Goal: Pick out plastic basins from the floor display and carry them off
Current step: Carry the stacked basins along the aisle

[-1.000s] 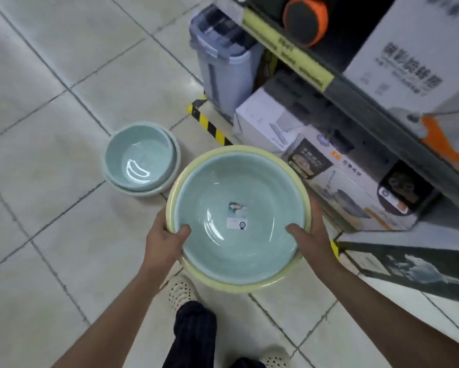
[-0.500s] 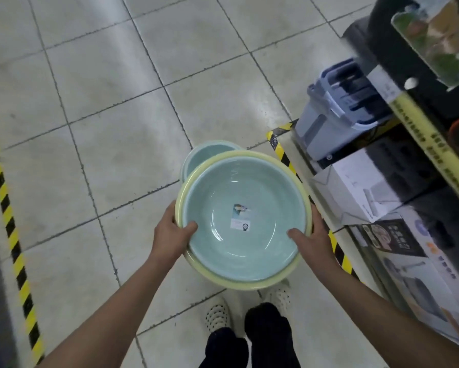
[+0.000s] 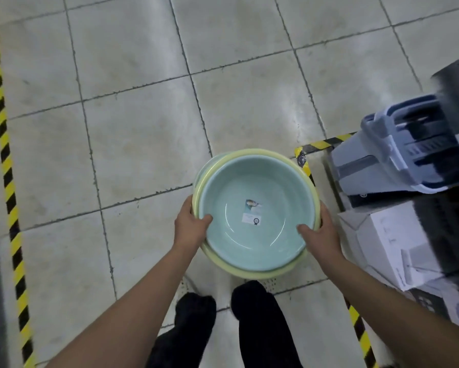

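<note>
Nesting together, the basins (image 3: 263,181) are gripped at opposite rims by the left hand (image 3: 191,227) and right hand (image 3: 320,233), thumbs inside.

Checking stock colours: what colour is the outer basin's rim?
Pale yellow; the outer basin shows best in the head view.

pale teal basin (image 3: 257,192) with label sticker (image 3: 252,215), upright, nested in yellow-green basin (image 3: 312,187), off the floor
</note>
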Demonstrator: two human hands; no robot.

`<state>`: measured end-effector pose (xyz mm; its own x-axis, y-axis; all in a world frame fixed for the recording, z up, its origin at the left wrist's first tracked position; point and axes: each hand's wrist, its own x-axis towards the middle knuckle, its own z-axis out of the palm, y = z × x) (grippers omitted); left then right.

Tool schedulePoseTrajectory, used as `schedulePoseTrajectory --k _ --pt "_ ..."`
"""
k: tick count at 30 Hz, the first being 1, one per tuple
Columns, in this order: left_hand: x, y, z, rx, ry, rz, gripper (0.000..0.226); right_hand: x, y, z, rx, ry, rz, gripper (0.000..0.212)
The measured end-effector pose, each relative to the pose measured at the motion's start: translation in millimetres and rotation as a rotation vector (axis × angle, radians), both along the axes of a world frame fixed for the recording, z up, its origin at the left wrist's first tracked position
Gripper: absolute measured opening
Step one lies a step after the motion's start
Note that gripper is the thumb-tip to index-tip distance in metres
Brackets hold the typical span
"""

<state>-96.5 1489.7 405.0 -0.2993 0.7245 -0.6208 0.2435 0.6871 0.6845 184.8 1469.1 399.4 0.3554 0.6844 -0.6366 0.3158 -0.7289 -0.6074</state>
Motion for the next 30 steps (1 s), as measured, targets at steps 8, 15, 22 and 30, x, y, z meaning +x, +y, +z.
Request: schedulePoseTrajectory --k 8,15,22,30 --pt "-20 57 -90 -0.064 0.024 -0.08 0.035 -22 57 -86 -0.089 -0.024 -0.06 0.055" --pt "-42 100 -183 -0.087 0.078 -0.152 0.035 -47 85 -177 -0.086 -0.028 -0.14 0.049" --pt "-45 118 -253 -0.08 0.105 -0.225 0.05 -57 86 -243 -0.085 -0.055 -0.259 0.041" --pt "-54 112 -308 -0.055 0.181 -0.306 0.049 -62 77 -290 -0.093 -0.095 -0.236 0.05"
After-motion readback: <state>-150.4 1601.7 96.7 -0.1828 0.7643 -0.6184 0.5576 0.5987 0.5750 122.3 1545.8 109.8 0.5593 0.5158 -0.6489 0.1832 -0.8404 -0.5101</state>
